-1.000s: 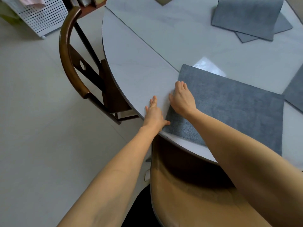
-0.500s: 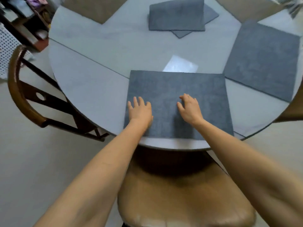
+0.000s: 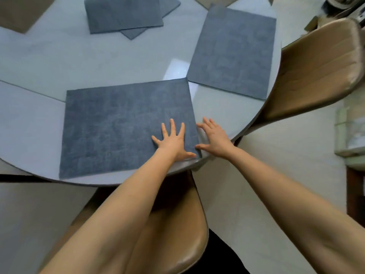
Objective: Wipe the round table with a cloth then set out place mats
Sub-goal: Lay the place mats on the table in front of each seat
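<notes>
Pale round desk (image 3: pixel 118 62), tan chairs tucked around it, and a spare pile of grey mats (image 3: pixel 124 14) waiting at the far side. The near place mat (image 3: pixel 118 127) lies flat at the desk's front rim, a second mat (image 3: pixel 233 52) to its right. Risk here: its near right corner sits at the rim, so a hard push could slide it over. Left hand (image 3: pixel 173 141) presses flat, fingers spread, on the mat; right hand (image 3: pixel 214 135) rests open at its right edge, holding nothing.

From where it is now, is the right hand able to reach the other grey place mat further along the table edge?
Probably yes. The right hand rests open on bare table, and nothing lies between it and that place mat.
</notes>
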